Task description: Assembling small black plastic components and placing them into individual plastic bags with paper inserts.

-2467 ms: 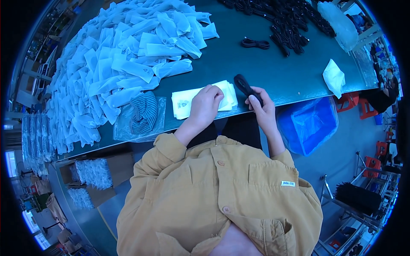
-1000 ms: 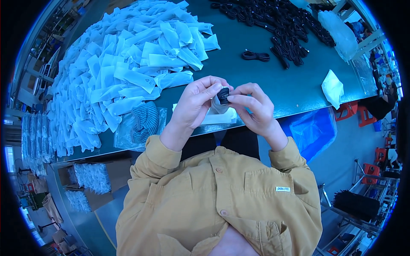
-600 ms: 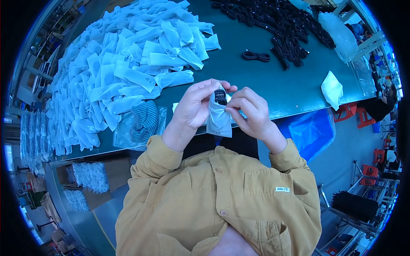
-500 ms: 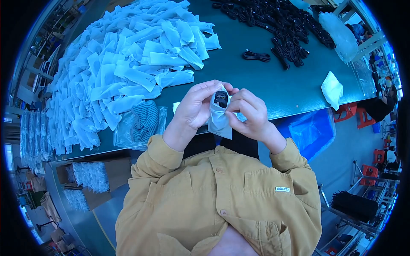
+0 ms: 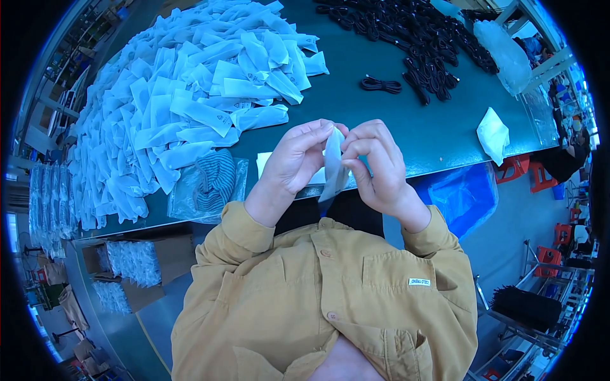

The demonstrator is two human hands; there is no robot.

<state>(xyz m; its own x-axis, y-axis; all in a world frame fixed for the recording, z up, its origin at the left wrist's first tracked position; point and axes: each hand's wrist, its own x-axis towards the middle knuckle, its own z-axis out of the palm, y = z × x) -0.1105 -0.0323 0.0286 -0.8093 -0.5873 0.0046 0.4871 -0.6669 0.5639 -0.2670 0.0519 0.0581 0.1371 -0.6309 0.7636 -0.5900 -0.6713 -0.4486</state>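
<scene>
Head view: the left hand (image 5: 293, 162) and right hand (image 5: 375, 166) both pinch the top of a small clear pouch (image 5: 333, 166), held upright above the table edge (image 5: 445, 166). A moment ago the black coiled piece showed at the pouch mouth; now it has gone in, apparently, since the film hides it, so the filling looks done. At ten o'clock lies the heap of filled pouches (image 5: 190, 101), at one o'clock the black cables (image 5: 413, 44). Bare green table (image 5: 356, 105) stays open at twelve o'clock
</scene>
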